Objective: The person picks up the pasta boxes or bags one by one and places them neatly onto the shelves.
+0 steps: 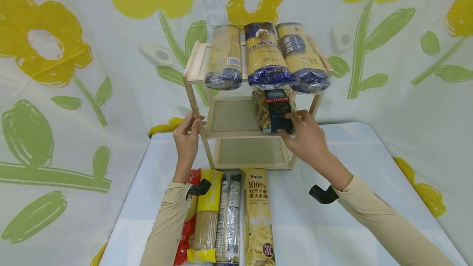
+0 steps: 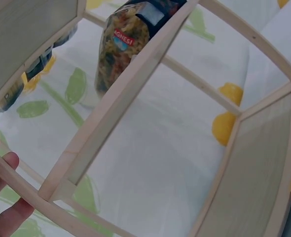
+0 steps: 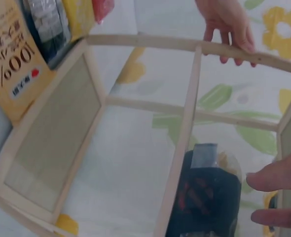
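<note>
In the head view a wooden rack (image 1: 244, 134) stands on the table. My left hand (image 1: 186, 136) grips its left post, fingers behind and thumb in front; the left wrist view shows those fingers (image 2: 15, 210) at the post. A bag of AGNESI pasta (image 1: 278, 112) with a dark label sits on the rack's middle shelf, towards the right. My right hand (image 1: 306, 136) is at the bag's lower right front, thumb and fingers spread. In the right wrist view a small gap shows between these fingertips (image 3: 271, 177) and the bag (image 3: 204, 197).
Three pasta packs lie on the top shelf: a clear one (image 1: 224, 56), a blue ankara pack (image 1: 267, 54) and another blue-ended pack (image 1: 301, 56). On the table before the rack lie a red pack (image 1: 183, 241), yellow pack (image 1: 207, 208), silvery pack (image 1: 228, 216) and beige pack (image 1: 257, 216).
</note>
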`<move>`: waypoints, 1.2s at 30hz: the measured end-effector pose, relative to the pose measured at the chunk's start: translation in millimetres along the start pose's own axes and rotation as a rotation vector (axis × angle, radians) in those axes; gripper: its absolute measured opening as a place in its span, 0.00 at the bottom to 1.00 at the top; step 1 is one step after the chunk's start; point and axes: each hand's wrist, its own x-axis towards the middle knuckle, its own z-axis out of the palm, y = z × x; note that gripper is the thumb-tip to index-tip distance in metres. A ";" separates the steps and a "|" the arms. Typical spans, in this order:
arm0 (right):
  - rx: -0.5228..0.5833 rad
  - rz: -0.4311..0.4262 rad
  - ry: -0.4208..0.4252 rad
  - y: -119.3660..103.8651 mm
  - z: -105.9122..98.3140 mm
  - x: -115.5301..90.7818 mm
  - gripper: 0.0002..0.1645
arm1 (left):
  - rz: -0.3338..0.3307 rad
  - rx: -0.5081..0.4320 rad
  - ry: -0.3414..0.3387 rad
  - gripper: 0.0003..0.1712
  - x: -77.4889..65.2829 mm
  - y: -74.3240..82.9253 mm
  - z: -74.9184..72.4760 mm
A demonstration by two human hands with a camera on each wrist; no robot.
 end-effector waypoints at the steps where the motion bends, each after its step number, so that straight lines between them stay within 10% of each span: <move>1: 0.015 0.001 0.004 -0.2 -0.9 -2.4 0.25 | -0.001 0.003 0.000 0.20 0.1 -0.1 -0.2; 36: 0.380 0.123 -0.242 3.3 17.9 -95.4 0.15 | 0.001 -0.007 0.002 0.22 -0.4 -0.8 0.0</move>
